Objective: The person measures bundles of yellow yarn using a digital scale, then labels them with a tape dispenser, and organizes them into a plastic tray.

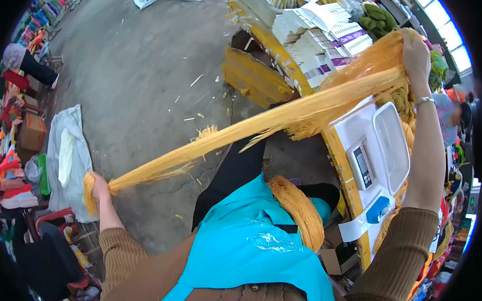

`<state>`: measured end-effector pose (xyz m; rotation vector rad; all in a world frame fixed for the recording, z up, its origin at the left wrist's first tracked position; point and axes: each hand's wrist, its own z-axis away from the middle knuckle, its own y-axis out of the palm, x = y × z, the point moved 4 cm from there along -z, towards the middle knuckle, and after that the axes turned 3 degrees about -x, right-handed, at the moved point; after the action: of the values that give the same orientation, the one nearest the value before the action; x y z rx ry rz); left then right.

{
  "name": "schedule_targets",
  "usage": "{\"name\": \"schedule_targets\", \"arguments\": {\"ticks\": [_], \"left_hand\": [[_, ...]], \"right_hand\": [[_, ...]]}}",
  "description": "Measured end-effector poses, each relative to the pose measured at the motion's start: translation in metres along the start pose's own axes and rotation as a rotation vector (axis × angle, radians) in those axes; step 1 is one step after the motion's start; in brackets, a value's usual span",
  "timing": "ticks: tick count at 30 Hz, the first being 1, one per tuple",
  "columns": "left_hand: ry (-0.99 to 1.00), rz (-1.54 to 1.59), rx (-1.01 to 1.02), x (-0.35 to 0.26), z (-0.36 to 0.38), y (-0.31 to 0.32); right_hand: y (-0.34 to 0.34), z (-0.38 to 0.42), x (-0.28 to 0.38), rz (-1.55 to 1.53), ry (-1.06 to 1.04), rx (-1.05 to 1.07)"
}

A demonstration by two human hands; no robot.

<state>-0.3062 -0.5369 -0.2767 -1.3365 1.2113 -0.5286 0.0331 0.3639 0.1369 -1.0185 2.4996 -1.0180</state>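
Note:
A long bundle of yellow-orange yarn (224, 135) is stretched between my two hands across the view. My left hand (98, 187), at the lower left, is closed round its narrow end, and a short loop sticks out past the fist. At the upper right my right hand (415, 57) is raised and closed on the wide end. Loose strands hang below the bundle near the table. Another coil of orange yarn (299, 212) lies on my lap over a turquoise apron (244, 246).
At the right stands a yellow-edged table (337, 171) with a scale (361, 166), a clear plastic lid, a blue object and white-purple boxes (322, 39). A torn yellow carton (251, 76) is beside it. Grey cloth (66, 156) and heaped textiles are at the left. Two people are farther off.

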Motion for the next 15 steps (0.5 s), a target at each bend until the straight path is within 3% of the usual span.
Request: {"name": "schedule_targets", "arguments": {"ticks": [1,4,6,7,9,10,11,12,13,15], "left_hand": [[0.024,-0.06,-0.057,0.002,0.0,0.003],[0.154,-0.109,-0.205,0.007,-0.014,0.024],[-0.154,0.413,0.03,0.037,-0.024,0.044],[-0.161,0.397,0.035,0.039,-0.015,0.034],[-0.302,1.519,0.522,-0.008,0.032,-0.014],[-0.37,1.624,0.463,-0.064,0.073,-0.054],[-0.38,1.609,0.459,-0.071,0.085,-0.065],[-0.319,1.811,0.69,-0.082,0.096,-0.071],[-0.249,2.005,0.93,-0.096,0.11,-0.08],[-0.268,2.098,1.188,-0.121,0.147,-0.092]], "right_hand": [[0.002,-0.002,-0.005,0.203,0.045,0.16],[-0.002,0.0,-0.031,0.129,0.066,0.107],[-0.003,-0.001,-0.065,-0.323,0.132,0.03],[-0.024,0.021,-0.048,-0.67,0.478,0.167],[-0.055,0.061,-0.005,-1.203,0.978,0.139],[-0.051,0.072,-0.023,-1.379,0.966,0.284],[-0.046,0.083,-0.04,-1.554,0.949,0.429],[-0.047,0.099,-0.037,-1.712,0.935,0.596],[-0.048,0.115,-0.021,-1.809,0.989,0.621],[-0.05,0.153,0.021,-1.93,1.115,0.569]]}}
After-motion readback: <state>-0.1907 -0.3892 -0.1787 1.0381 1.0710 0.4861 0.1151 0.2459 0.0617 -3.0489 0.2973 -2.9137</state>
